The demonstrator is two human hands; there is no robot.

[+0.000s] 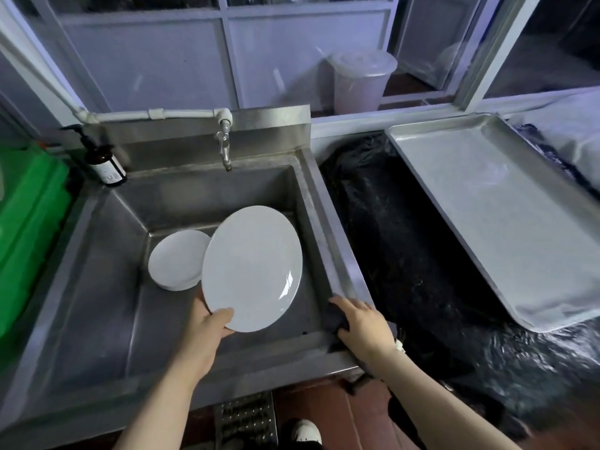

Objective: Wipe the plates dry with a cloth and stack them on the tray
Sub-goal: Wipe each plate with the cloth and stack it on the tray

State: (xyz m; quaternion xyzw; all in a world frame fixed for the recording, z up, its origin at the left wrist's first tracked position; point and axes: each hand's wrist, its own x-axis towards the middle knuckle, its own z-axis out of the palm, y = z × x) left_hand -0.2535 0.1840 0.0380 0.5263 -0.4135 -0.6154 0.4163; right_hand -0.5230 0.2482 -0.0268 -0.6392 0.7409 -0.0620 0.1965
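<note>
plate stack in sink at 9 o'clock, tap at 12, tray at 2, left grip pinching plate by its 6 o'clock rim, right grip clutching dark cloth on the sink's edge

Plates in sink, tray well right of it
</note>
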